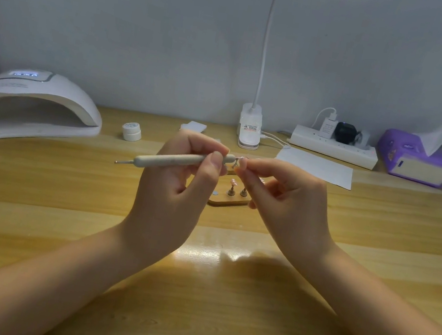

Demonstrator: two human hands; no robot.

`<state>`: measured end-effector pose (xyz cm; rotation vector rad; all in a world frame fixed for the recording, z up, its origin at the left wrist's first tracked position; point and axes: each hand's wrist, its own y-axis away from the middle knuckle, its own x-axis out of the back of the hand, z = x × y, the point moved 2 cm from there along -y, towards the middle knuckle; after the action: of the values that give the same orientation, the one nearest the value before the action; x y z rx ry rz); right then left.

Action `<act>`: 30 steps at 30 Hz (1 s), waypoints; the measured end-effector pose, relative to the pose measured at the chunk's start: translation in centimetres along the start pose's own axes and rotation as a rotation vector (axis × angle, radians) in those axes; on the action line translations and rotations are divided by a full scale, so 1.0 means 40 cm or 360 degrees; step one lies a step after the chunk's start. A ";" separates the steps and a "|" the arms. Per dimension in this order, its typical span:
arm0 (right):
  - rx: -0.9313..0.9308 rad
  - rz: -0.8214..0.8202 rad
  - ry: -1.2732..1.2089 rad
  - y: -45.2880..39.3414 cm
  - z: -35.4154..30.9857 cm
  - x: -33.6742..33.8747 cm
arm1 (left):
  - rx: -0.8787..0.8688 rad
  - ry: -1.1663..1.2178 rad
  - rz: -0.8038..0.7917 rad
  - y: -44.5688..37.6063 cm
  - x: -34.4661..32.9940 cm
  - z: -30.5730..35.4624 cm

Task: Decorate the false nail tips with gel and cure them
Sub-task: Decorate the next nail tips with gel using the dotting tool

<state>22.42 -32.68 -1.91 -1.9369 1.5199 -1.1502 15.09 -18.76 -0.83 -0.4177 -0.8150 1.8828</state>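
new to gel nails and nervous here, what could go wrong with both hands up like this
1. The right hand pinches a small nail tip on its stand in mid-air; a slip could drop it onto the wooden holder below.
2. The dotting tool in the left hand works right at the tip, so a nudge may smear the gel.
3. The curing lamp sits far left; carrying uncured gel there risks touching it.

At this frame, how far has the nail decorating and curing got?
Done: at least one pink tip sits on a stand on the wooden base; whether it is decorated is unclear. In hand: the left hand grips a dotting pen against a tip on a stand pinched by the right hand. Left: curing; the lamp holds nothing visible, though its display is lit.
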 end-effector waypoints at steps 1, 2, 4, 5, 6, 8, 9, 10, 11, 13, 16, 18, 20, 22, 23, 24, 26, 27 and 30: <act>0.0000 -0.0001 0.0001 0.000 0.000 0.000 | -0.0003 -0.0004 -0.0002 0.000 0.000 0.000; 0.0001 -0.0002 0.0001 0.000 0.001 -0.001 | -0.0002 -0.0009 -0.0004 -0.001 0.000 0.000; 0.0003 -0.0001 0.0003 -0.001 0.001 -0.002 | 0.0004 -0.0012 -0.0002 -0.001 0.000 -0.001; 0.0003 -0.0003 0.0003 -0.001 0.001 -0.002 | 0.0003 -0.0011 0.0005 -0.002 0.001 -0.001; 0.0004 -0.0007 0.0003 -0.001 0.001 -0.002 | -0.0003 -0.0008 0.0013 -0.002 0.001 0.000; 0.0004 -0.0011 0.0005 0.000 0.000 -0.001 | -0.0009 0.0004 0.0016 -0.001 0.000 -0.001; 0.0002 -0.0009 0.0009 0.000 0.000 0.000 | 0.0000 0.0011 0.0012 -0.001 -0.001 -0.002; 0.0001 -0.0007 0.0014 0.001 0.001 0.000 | 0.0011 0.0016 0.0008 0.000 -0.002 -0.003; 0.0001 -0.0007 0.0018 0.001 0.001 0.000 | 0.0018 0.0016 0.0007 0.001 -0.003 -0.003; -0.0002 -0.0009 0.0020 0.001 0.001 -0.001 | 0.0009 0.0012 0.0016 0.001 -0.002 -0.004; -0.0005 -0.0012 0.0022 0.000 0.001 -0.002 | -0.0004 0.0000 0.0015 -0.001 -0.002 -0.004; -0.0009 -0.0013 0.0017 0.000 0.001 -0.002 | -0.0016 -0.0008 0.0014 -0.001 -0.001 -0.003; -0.0028 -0.0012 -0.0002 -0.001 0.001 -0.002 | -0.0046 -0.0007 0.0033 0.000 0.000 0.000; -0.0048 -0.0015 -0.0033 -0.002 0.000 -0.002 | -0.0070 0.0014 0.0049 -0.001 0.001 0.003; -0.0058 -0.0013 -0.0049 -0.003 -0.001 -0.002 | -0.0077 0.0025 0.0055 -0.002 0.002 0.004; -0.0070 -0.0011 -0.0062 -0.003 -0.001 -0.001 | -0.0082 0.0041 0.0064 -0.003 0.002 0.005; -0.0083 -0.0013 -0.0076 -0.004 -0.002 -0.001 | -0.0098 0.0087 0.0069 -0.004 0.004 0.008; -0.0083 -0.0016 -0.0077 -0.004 -0.002 -0.001 | -0.0107 0.0108 0.0066 -0.005 0.005 0.010; -0.0066 -0.0025 -0.0078 -0.004 -0.004 -0.002 | -0.0130 0.0125 0.0050 -0.004 0.004 0.012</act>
<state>22.38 -32.55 -1.73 -1.9928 1.5171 -1.0776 14.84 -18.74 -0.35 -0.5546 -0.8390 1.8544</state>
